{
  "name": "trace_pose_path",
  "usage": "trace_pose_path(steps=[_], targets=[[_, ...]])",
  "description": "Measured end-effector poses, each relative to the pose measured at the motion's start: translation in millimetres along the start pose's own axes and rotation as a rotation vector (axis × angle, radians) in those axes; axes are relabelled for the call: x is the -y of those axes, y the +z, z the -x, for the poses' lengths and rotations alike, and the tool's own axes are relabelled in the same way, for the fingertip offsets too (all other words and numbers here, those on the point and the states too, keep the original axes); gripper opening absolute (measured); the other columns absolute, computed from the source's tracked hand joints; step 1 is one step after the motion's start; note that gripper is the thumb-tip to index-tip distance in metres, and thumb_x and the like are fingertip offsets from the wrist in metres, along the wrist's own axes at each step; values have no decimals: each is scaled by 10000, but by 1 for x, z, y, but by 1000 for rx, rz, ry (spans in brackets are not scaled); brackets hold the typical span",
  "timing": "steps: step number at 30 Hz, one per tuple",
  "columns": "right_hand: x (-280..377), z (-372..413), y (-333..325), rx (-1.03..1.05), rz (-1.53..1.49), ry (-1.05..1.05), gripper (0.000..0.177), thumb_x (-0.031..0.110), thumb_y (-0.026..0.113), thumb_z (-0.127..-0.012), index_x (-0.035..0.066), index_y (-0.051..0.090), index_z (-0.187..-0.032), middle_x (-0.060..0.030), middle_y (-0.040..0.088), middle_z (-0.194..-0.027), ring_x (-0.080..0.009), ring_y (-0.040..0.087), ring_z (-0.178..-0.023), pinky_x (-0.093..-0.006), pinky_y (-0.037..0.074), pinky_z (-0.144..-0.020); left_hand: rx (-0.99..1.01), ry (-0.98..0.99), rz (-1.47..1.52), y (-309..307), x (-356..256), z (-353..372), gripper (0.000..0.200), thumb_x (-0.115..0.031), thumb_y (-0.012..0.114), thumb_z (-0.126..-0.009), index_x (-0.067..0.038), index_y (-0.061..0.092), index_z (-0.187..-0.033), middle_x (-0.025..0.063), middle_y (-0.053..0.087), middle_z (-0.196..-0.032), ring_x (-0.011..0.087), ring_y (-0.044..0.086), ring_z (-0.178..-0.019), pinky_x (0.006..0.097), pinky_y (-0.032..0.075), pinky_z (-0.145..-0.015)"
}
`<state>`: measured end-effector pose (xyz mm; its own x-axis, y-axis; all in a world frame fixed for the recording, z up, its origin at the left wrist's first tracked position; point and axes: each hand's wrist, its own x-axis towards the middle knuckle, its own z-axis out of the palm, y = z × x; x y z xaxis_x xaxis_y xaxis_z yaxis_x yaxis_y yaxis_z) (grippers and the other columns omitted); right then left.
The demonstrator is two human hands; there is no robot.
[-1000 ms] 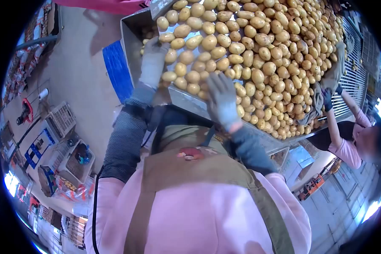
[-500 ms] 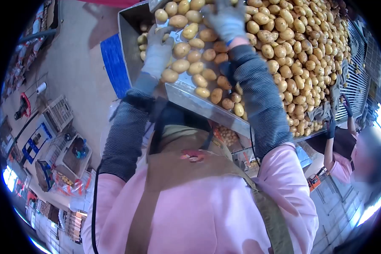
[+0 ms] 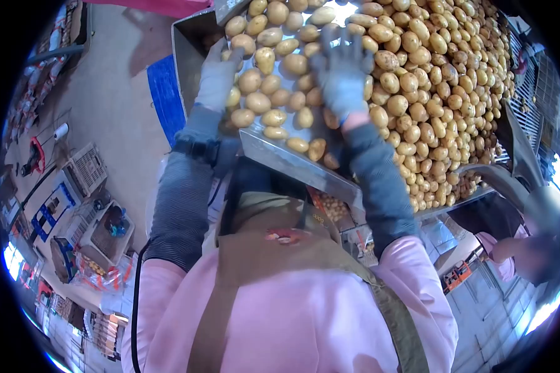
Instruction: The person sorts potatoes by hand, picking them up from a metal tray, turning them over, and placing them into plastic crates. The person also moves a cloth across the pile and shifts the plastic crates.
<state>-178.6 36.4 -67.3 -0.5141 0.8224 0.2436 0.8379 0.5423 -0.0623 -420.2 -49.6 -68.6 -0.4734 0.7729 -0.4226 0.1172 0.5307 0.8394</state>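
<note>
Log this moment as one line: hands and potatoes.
left hand: gloved, beside potatoes, grip unclear | right hand: gloved, spread open over potatoes | potatoes: sparser between hands, densely packed beyond right hand

In the last half-second, the right grip (image 3: 343,74) has drawn back over the potatoes (image 3: 409,82).

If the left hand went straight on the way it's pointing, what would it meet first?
Probably the potato just beyond the fingertips of the left hand, beside the metal edge. Depth is unclear, so the hand might pass above it.
</note>
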Motion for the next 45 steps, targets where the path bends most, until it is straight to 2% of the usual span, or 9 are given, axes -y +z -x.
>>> trace_pose_path(steps=[5,9,16,20,22,26,35,41,45], targets=[[41,-90,12,69,-315,51,494,464,594,-913,235,563,-1350,-52,554,-1404,-332,433,-1378,-660,267,-1079,-41,-87,308,-7,4,-5,583,-289,728,-893,-66,560,-1405,164,631,-1304,222,612,-1141,326,486,-982],[83,17,-17,133,-347,-209,585,450,666,-871,218,565,-1398,-113,475,-1498,-372,378,-1405,-670,197,-1154,-91,-71,90,7,-1,-30,575,-352,703,-935,-51,545,-1399,141,629,-1299,222,595,-1165,335,480,-999],[46,110,-68,276,-184,87,579,395,685,-849,208,555,-1381,-144,451,-1483,-372,374,-1404,-650,195,-1150,-51,252,82,13,40,19,635,-221,680,-890,-134,461,-1479,172,507,-1401,286,478,-1323,381,446,-1059],[14,31,-47,336,4,-62,585,404,596,-924,159,496,-1445,-156,396,-1543,-364,353,-1429,-662,199,-1143,-167,360,-383,15,15,21,567,-314,742,-861,-119,568,-1364,201,453,-1435,366,435,-1344,439,394,-1114],[-30,-21,-12,-47,-72,-49,520,395,560,-957,193,512,-1435,-151,404,-1547,-373,352,-1415,-651,227,-1128,-179,337,-348,19,19,8,526,-402,790,-811,-91,659,-1214,215,472,-1422,396,449,-1321,472,392,-1109],[19,-99,-15,86,-86,22,524,440,527,-971,214,528,-1443,-100,524,-1483,-363,419,-1384,-569,245,-1144,-165,452,-537,14,8,-6,538,-328,827,-793,-103,637,-1243,203,525,-1390,394,460,-1323,446,404,-1088],[54,128,-81,247,-197,14,479,306,692,-848,176,630,-1306,-123,504,-1452,-347,458,-1324,-656,297,-1070,-141,589,-492,10,9,38,533,-211,829,-755,-96,637,-1238,171,626,-1129,346,587,-1070,457,458,-955],[24,82,-79,417,-597,-51,432,246,647,-869,153,633,-1291,-154,587,-1310,-388,557,-1155,-503,444,-976,-28,442,-241,7,15,45,498,-248,766,-867,-96,623,-1319,161,642,-1204,305,603,-1141,409,463,-1005],[-27,-29,-29,-317,-97,-55,368,319,637,-908,165,628,-1243,-124,645,-1162,-369,607,-1025,-471,484,-888,79,226,-19,0,10,52,445,-286,669,-972,-123,605,-1380,147,664,-1251,238,631,-1148,339,483,-993]])
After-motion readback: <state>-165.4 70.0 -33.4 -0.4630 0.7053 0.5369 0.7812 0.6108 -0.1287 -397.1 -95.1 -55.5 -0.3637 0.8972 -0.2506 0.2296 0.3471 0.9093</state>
